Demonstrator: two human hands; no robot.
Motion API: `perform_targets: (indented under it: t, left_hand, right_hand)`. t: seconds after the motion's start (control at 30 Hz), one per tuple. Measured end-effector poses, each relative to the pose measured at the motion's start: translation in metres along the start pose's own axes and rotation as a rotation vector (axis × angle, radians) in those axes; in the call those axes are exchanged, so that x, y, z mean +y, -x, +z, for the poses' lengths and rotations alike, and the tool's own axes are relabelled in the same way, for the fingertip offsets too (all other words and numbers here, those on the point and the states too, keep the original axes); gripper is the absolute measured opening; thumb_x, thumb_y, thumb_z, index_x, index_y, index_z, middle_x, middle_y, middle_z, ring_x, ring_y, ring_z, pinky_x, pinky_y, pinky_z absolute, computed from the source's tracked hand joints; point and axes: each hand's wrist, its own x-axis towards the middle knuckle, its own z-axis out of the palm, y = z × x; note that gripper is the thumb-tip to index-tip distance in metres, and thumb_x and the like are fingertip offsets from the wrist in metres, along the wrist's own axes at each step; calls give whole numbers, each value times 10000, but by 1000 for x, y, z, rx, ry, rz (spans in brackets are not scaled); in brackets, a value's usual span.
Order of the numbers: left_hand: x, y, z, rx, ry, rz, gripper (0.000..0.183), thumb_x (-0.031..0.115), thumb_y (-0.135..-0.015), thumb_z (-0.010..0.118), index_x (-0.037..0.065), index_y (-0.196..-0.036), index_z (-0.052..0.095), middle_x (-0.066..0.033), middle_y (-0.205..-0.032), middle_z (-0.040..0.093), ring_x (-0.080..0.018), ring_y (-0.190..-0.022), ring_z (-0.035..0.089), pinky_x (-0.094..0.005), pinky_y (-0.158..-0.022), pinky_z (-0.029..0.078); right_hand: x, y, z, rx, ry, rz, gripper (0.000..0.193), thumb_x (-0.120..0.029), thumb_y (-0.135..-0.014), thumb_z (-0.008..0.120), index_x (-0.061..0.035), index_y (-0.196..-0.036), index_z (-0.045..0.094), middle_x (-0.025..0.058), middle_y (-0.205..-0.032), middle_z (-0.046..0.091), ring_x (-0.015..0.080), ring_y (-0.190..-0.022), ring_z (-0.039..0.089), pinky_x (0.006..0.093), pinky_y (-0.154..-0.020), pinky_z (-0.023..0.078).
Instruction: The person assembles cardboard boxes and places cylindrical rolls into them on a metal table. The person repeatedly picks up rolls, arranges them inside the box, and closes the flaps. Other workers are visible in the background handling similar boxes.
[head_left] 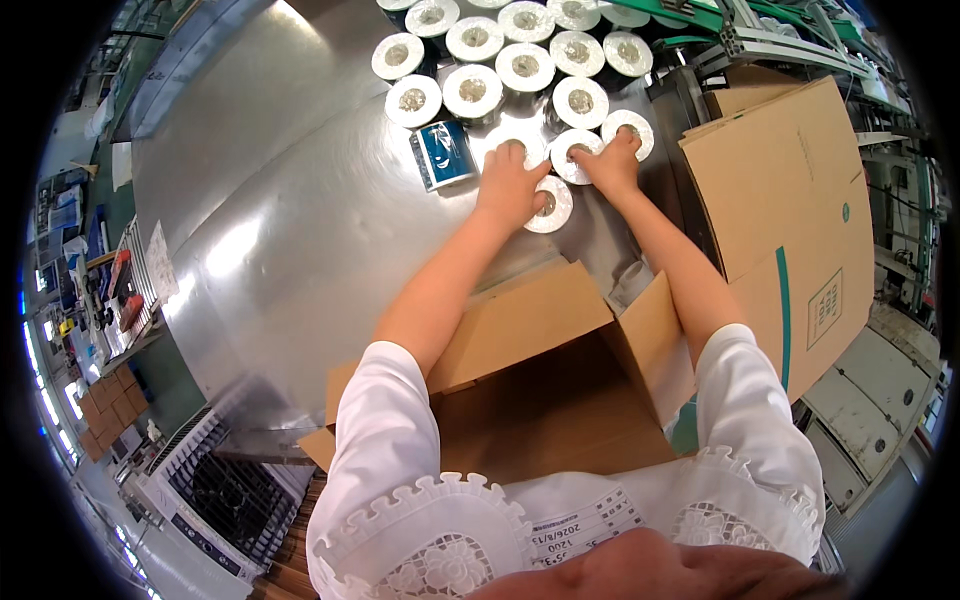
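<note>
Both my hands reach forward over a metal table (300, 170) to wrapped rolls with white round ends and hollow cores. My left hand (512, 188) has its fingertips at the core of one roll (530, 148) and its thumb at the core of a nearer roll (553, 215). With my right hand (612, 165) I grip two others, the thumb at the core of a roll (568, 172) and the fingers at that of the roll (642, 128) beside it. Left of my hands, a blue-and-white wrapped roll (443, 156) lies on its side.
An open cardboard box (540, 320) stands below my forearms, its flaps spread. More upright rolls (472, 92) are grouped at the far side. Flattened cartons (780, 200) lean at the right, by a metal frame (790, 45). A white appliance with a black grille (225, 490) is at lower left.
</note>
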Motion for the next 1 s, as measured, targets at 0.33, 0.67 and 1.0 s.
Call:
perform_targets:
  t: [0.33,0.67,1.0]
  left_hand:
    - [-32,27,-83,-164,172,-171,366,453,-754,665,153,-955,723,-114,-897,647,-254,-872,609,-400,-764,457]
    - [-31,300,-293,328,1203,-538,329,249,-854,652,38,-1106,639,-74,-1006,617,-193,-952,588,-313,-847,456]
    - [56,385,-160,-360,-131,-318,258,235,-706,678,74,-901,729,-123,-989,599,-292,-986,540,-439,-805,431]
  right_hand:
    - [20,-12,-41,-66,0,-246,623,-219,-625,791,13,-1135,520,194,-1135,514,351,-1027,552,398,-890,464]
    - [-97,103,-239,-59,-446,-688,633,14,-731,712,-37,-1298,435,120,-1265,450,232,-993,607,293,-744,551]
    - [-105,296,-219,-694,-95,-1736,431,-112,-783,608,-8,-1195,533,151,-1140,547,273,-749,631,381,-600,557]
